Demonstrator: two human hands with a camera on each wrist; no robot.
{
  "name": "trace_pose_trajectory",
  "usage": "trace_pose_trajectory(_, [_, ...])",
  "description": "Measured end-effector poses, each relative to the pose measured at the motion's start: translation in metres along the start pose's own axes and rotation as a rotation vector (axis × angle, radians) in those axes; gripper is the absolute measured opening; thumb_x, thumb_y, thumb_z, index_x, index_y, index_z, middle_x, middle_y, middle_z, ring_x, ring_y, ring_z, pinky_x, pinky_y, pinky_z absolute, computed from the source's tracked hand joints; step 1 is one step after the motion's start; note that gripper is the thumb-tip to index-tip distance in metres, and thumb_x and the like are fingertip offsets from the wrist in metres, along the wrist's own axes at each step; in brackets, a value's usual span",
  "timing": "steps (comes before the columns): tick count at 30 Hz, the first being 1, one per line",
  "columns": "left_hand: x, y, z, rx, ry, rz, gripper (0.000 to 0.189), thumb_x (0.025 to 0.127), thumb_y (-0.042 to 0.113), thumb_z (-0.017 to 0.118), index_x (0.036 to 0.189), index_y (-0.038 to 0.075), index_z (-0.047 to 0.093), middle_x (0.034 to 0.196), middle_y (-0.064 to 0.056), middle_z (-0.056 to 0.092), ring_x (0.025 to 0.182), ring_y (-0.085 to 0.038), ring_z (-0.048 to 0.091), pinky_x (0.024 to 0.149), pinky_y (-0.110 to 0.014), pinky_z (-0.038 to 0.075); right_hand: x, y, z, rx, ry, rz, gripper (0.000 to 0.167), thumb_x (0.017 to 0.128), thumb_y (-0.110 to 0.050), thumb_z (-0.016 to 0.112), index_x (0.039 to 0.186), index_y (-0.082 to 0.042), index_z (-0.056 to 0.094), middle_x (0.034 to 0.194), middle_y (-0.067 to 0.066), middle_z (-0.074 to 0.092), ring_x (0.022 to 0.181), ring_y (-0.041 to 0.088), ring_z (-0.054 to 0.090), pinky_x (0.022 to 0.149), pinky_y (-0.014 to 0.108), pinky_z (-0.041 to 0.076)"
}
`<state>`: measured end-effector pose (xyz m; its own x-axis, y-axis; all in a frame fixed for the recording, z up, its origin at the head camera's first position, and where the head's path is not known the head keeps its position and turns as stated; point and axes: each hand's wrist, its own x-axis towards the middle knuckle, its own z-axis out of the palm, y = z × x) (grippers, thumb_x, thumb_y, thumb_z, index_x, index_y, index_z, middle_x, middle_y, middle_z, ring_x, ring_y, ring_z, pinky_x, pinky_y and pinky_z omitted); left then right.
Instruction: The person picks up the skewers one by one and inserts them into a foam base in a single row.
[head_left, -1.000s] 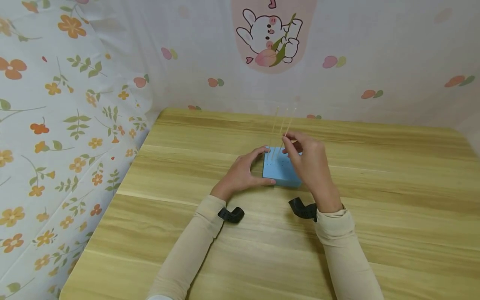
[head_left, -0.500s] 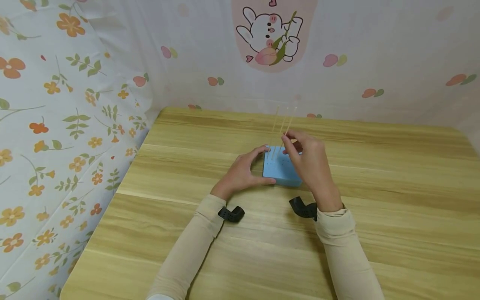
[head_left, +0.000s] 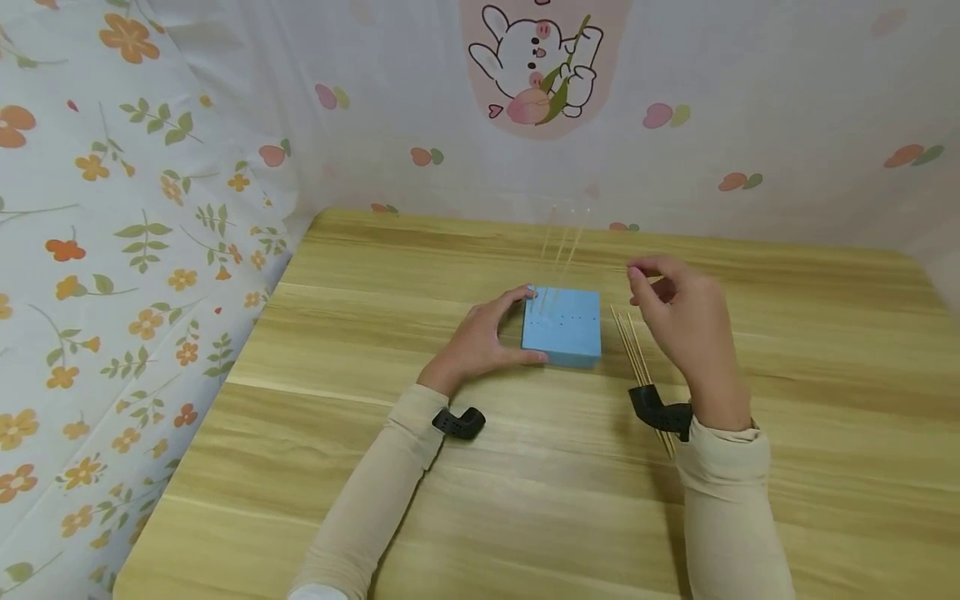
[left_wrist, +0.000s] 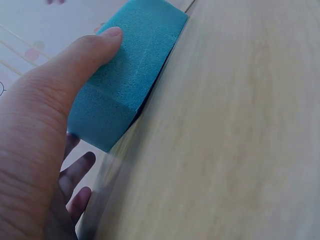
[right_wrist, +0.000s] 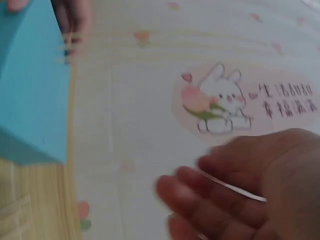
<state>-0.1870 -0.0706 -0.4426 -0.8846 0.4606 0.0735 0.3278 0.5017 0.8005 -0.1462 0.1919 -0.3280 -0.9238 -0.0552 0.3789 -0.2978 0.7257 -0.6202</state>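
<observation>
A blue foam block [head_left: 570, 343] with rows of small holes lies on the wooden table. My left hand [head_left: 478, 340] grips its left end, thumb [left_wrist: 102, 47] against the near side and fingers at the far side. Three thin bamboo skewers [head_left: 576, 242] stand in the block's left part, leaning slightly. To the right of the block, above the table, is my right hand [head_left: 688, 321]; its fingers are loosely bent with nothing visible between them. In the right wrist view the fingers [right_wrist: 200, 197] are blurred and the block [right_wrist: 35, 90] is off to the left.
Several loose bamboo skewers [head_left: 636, 354] lie on the table [head_left: 525, 500] right of the block, partly hidden under the black wrist mount [head_left: 660, 410]. A patterned cloth [head_left: 720, 100] hangs behind the table, and a flowered one [head_left: 150, 275] hangs at the left.
My right hand has let go of a skewer in the block and moved right, uncovering the block's right part and the loose skewers. My left hand keeps its grip.
</observation>
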Motion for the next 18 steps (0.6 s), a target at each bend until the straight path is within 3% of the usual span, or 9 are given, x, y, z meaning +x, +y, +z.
trace_pose_trajectory(4, [-0.001, -0.001, 0.000, -0.006, 0.000, 0.001, 0.097, 0.075, 0.058, 0.088, 0.157, 0.034, 0.041, 0.162, 0.012, 0.039, 0.147, -0.015, 0.039, 0.122, -0.052, 0.022, -0.006, 0.017, -0.017, -0.103, -0.188, 0.052, 0.023, 0.103, -0.014, 0.064, 0.115, 0.002, 0.074, 0.100, 0.021, 0.075, 0.080, 0.034, 0.071, 0.070, 0.037, 0.054])
trace_pose_trajectory(7, [-0.001, -0.002, 0.000, -0.005, -0.001, 0.005, 0.097, 0.075, 0.059, 0.088, 0.156, 0.034, 0.041, 0.162, 0.011, 0.040, 0.147, -0.015, 0.040, 0.122, -0.051, 0.024, -0.012, 0.030, -0.020, -0.153, -0.356, 0.079, 0.020, 0.101, -0.011, 0.066, 0.111, 0.005, 0.073, 0.098, 0.022, 0.074, 0.086, 0.039, 0.070, 0.076, 0.053, 0.055])
trace_pose_trajectory(10, [-0.003, -0.003, 0.000, -0.009, -0.001, 0.008, 0.098, 0.075, 0.058, 0.089, 0.156, 0.033, 0.042, 0.161, 0.007, 0.042, 0.147, -0.017, 0.040, 0.121, -0.050, 0.027, -0.018, 0.039, -0.018, -0.168, -0.510, 0.127, 0.021, 0.100, -0.015, 0.068, 0.107, 0.005, 0.072, 0.096, 0.019, 0.073, 0.088, 0.037, 0.068, 0.078, 0.054, 0.055])
trace_pose_trajectory(13, [-0.003, -0.002, -0.001, -0.009, 0.002, 0.015, 0.097, 0.075, 0.058, 0.089, 0.156, 0.033, 0.041, 0.161, 0.004, 0.043, 0.147, -0.020, 0.040, 0.119, -0.051, 0.031, -0.022, 0.045, -0.015, -0.165, -0.594, 0.183, 0.023, 0.098, -0.020, 0.071, 0.101, 0.002, 0.073, 0.095, 0.016, 0.071, 0.086, 0.033, 0.066, 0.075, 0.051, 0.054])
trace_pose_trajectory(18, [0.000, 0.000, 0.000, 0.004, 0.011, 0.018, 0.097, 0.074, 0.058, 0.089, 0.155, 0.034, 0.042, 0.161, 0.002, 0.044, 0.147, -0.023, 0.040, 0.119, -0.052, 0.032, -0.022, 0.048, -0.014, -0.197, -0.641, 0.255, 0.031, 0.093, -0.027, 0.076, 0.099, 0.003, 0.072, 0.099, 0.018, 0.071, 0.088, 0.033, 0.066, 0.077, 0.051, 0.054])
